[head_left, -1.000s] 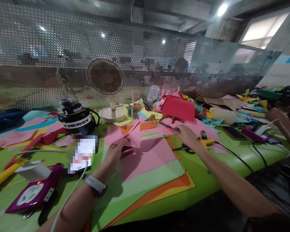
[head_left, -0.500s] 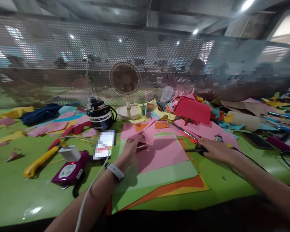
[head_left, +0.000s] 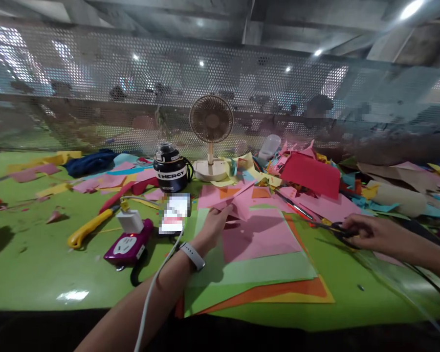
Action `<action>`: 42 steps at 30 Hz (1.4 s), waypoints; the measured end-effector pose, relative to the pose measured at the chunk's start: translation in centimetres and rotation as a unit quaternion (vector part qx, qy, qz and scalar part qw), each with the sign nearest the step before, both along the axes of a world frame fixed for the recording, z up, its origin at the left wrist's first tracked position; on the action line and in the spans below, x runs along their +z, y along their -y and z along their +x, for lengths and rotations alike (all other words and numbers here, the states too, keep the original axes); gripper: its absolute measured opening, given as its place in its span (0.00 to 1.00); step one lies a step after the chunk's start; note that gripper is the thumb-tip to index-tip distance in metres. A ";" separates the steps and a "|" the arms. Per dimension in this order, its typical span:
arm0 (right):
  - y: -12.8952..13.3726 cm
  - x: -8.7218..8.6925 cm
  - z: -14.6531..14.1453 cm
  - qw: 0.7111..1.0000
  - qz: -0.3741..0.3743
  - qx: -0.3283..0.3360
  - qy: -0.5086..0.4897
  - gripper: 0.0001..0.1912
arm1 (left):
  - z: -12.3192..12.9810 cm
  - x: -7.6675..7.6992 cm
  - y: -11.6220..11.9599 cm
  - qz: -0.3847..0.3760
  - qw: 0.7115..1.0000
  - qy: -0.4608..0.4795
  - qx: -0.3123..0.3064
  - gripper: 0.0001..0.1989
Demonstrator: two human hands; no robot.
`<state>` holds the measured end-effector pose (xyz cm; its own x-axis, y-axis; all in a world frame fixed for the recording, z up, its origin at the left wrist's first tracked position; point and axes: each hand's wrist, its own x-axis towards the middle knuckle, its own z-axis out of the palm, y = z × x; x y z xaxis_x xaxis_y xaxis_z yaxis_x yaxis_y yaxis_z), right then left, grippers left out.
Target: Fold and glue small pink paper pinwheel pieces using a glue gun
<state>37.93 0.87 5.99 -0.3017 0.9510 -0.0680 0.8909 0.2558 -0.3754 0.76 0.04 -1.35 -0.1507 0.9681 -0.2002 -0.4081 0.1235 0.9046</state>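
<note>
Right hand (head_left: 368, 235), fingers curled round scissors (head_left: 341, 231), has shifted right, away from the paper stack (head_left: 249, 273). Above the stack, left hand (head_left: 213, 227) pinches folded pink paper (head_left: 239, 207); a steady, light pinch should keep layers aligned without new creases. Black bottle (head_left: 171, 175) upright, contents hidden; smaller clear cup (head_left: 270, 147) tilted, contents indiscernible.

Shows pink on the folded paper (head_left: 242, 209) in the left hand (head_left: 215, 226), pink again on the flat sheet (head_left: 266, 239) right of that hand, then pale green on the large sheet (head_left: 249, 274) below; turns purple with a white face on the power strip (head_left: 128, 248) left of the hand, yellow on the handle (head_left: 86, 233) farther left, black with a white lettered band on the bottle (head_left: 171, 172) beyond; goes black on the scissors (head_left: 340, 231) in the right hand (head_left: 374, 237), grey and dotted on the perforated screen (head_left: 95, 63) behind both hands
</note>
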 end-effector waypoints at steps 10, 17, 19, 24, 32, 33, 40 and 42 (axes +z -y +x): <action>-0.3 -5.2 -17.4 0.830 -0.054 -0.048 -0.553 0.33 | 0.0 -0.2 0.4 0.002 0.999 -0.019 -0.039 0.10; -1.1 -7.6 -20.6 0.817 -0.018 0.036 -0.575 0.24 | 0.1 -0.2 0.5 0.010 0.999 -0.039 -0.017 0.07; -0.9 -7.8 -20.4 0.819 -0.036 0.043 -0.572 0.21 | 0.3 0.0 0.6 0.012 0.999 -0.039 -0.026 0.07; -0.6 -7.4 -20.6 0.828 -0.090 0.049 -0.551 0.16 | 0.5 0.4 0.9 0.021 0.997 -0.061 -0.036 0.10; -1.4 -7.8 -20.2 0.806 -0.063 -0.006 -0.589 0.16 | 0.2 0.3 0.6 0.054 0.996 0.010 -0.075 0.08; -1.5 -7.9 -20.2 0.807 -0.063 -0.005 -0.587 0.16 | 0.2 0.2 0.6 0.045 0.995 0.028 -0.079 0.08; -1.1 -6.5 -20.1 0.848 -0.107 0.018 -0.518 0.19 | -0.3 0.0 0.0 -0.024 1.000 0.000 0.011 0.10; -0.6 -5.7 -19.8 0.880 -0.148 0.022 -0.452 0.19 | -0.7 0.3 -0.2 0.004 0.999 -0.002 0.049 0.09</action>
